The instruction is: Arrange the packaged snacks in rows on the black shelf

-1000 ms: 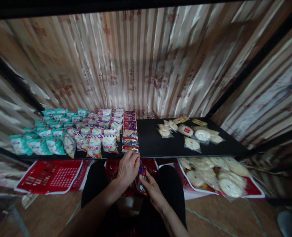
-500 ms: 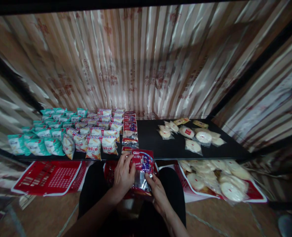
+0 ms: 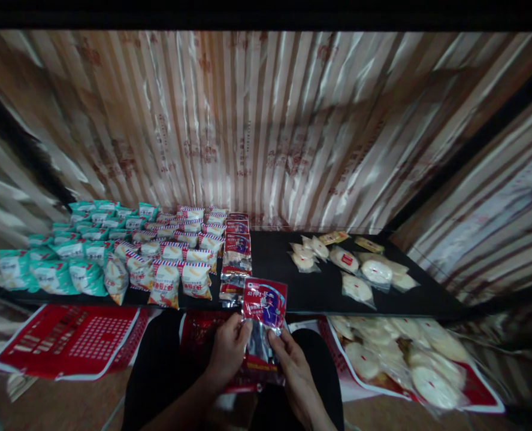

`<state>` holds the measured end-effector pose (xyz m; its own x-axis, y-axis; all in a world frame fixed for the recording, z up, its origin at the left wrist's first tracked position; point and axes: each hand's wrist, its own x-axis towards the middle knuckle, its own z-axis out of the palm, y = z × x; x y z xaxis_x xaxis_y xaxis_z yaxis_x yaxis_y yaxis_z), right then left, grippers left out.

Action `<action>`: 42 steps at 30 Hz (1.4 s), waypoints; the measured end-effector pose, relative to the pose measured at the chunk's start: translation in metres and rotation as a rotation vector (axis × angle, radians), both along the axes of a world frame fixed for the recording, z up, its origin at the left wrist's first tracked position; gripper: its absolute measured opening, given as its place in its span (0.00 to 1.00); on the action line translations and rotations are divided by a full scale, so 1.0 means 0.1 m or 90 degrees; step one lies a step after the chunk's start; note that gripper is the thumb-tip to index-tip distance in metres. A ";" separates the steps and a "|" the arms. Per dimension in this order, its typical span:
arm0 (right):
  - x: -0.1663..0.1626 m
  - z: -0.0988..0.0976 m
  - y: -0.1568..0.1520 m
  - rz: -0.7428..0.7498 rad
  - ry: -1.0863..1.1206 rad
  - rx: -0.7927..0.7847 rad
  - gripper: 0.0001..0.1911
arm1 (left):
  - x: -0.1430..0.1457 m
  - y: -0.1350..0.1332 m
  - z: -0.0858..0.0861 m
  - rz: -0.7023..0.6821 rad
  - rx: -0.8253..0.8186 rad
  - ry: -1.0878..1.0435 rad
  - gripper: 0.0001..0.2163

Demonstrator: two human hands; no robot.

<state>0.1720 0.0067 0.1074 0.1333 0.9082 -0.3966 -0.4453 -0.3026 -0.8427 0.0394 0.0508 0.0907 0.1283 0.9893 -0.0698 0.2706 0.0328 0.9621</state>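
Note:
Between my hands, just in front of the shelf edge, I hold a red and purple snack packet (image 3: 265, 308) upright with its printed front towards me. My left hand (image 3: 229, 350) pinches its left side, the thumb lying on the front. My right hand (image 3: 295, 359) grips the lower right side, thumb also on the front. Beyond the packet, a column of similar red packets (image 3: 238, 244) lies overlapping on the black shelf (image 3: 275, 257). Left of that column stand rows of white snack bags (image 3: 165, 281) with striped tops, and further left rows of teal bags (image 3: 53, 275).
On the shelf's right lie clear-wrapped pale round pieces (image 3: 358, 288). Below the shelf are a red basket (image 3: 32, 341) at left, another with wrapped pale rounds (image 3: 434, 380) at right, and red packets (image 3: 200, 341) between my knees. A striped curtain (image 3: 257, 131) hangs behind.
My left hand has come down from the packet's top to its left side. The packet now stands more upright, nearer the shelf edge. The view has tilted up slightly.

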 end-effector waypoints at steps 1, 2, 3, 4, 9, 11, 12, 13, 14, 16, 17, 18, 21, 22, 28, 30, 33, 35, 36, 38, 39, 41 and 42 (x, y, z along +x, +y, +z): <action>0.02 -0.01 0.02 -0.002 -0.009 0.005 0.26 | 0.01 0.03 0.01 0.010 0.001 -0.004 0.12; 0.04 -0.02 0.04 -0.007 -0.016 0.002 0.27 | 0.02 0.06 0.02 0.019 0.000 -0.008 0.13; 0.06 -0.03 0.06 -0.015 -0.022 -0.006 0.28 | 0.03 0.09 0.03 0.028 -0.002 -0.013 0.13; 0.08 -0.05 0.08 -0.023 -0.029 -0.016 0.29 | 0.03 0.12 0.03 0.035 -0.005 -0.020 0.13; 0.19 -0.09 0.24 -0.012 -0.086 -0.024 0.28 | 0.07 0.31 0.05 0.057 -0.011 -0.053 0.13; 0.22 -0.07 0.33 0.006 -0.113 -0.011 0.26 | 0.09 0.39 0.07 0.063 -0.017 -0.060 0.13; 0.23 -0.05 0.37 0.007 -0.119 -0.005 0.25 | 0.09 0.43 0.08 0.069 -0.019 -0.061 0.13; 0.24 -0.02 0.42 0.006 -0.118 -0.003 0.25 | 0.10 0.47 0.08 0.074 -0.019 -0.063 0.13; 0.24 0.01 0.47 0.005 -0.111 -0.004 0.24 | 0.11 0.52 0.09 0.081 -0.016 -0.063 0.13; 0.25 0.09 0.58 0.014 -0.094 -0.004 0.23 | 0.12 0.62 0.09 0.094 -0.006 -0.062 0.13; 0.25 0.14 0.64 0.024 -0.090 -0.003 0.22 | 0.13 0.68 0.09 0.098 -0.001 -0.058 0.13; 0.26 0.18 0.70 0.034 -0.091 -0.002 0.22 | 0.15 0.74 0.09 0.099 0.001 -0.053 0.13; 0.29 0.27 0.92 0.034 -0.099 0.000 0.20 | 0.19 0.91 0.10 0.110 0.009 -0.015 0.12; 0.30 0.29 1.01 0.029 -0.098 0.003 0.20 | 0.21 0.97 0.12 0.126 0.024 0.008 0.12; 0.38 0.26 1.68 -0.003 -0.108 0.052 0.17 | 0.31 1.14 0.34 0.151 0.294 0.272 0.24; 0.40 0.22 1.94 -0.017 -0.130 0.068 0.17 | 0.35 1.15 0.39 0.089 0.374 0.361 0.23; 0.41 0.15 2.33 -0.027 -0.204 0.088 0.16 | 0.43 1.20 0.41 0.020 0.411 0.435 0.23; 0.41 0.11 2.56 -0.026 -0.282 0.102 0.15 | 0.48 1.28 0.38 0.019 0.392 0.454 0.24; 0.40 0.09 2.67 -0.020 -0.329 0.106 0.15 | 0.51 1.33 0.36 0.026 0.384 0.457 0.24; 0.38 0.06 2.85 -0.002 -0.413 0.108 0.14 | 0.54 1.45 0.31 0.044 0.375 0.459 0.24; 0.37 0.04 2.93 0.006 -0.444 0.107 0.14 | 0.55 1.51 0.29 0.052 0.372 0.459 0.24; 0.34 0.00 3.06 0.010 -0.486 0.104 0.13 | 0.56 1.63 0.26 0.071 0.361 0.458 0.24; 0.32 -0.02 3.11 0.008 -0.500 0.103 0.13 | 0.56 1.68 0.24 0.080 0.355 0.459 0.24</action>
<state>0.2041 0.3180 0.1055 0.3084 0.9497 -0.0550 0.2983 -0.1515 -0.9424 0.0956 0.2187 0.1147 0.1289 0.9071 0.4006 0.8368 -0.3163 0.4469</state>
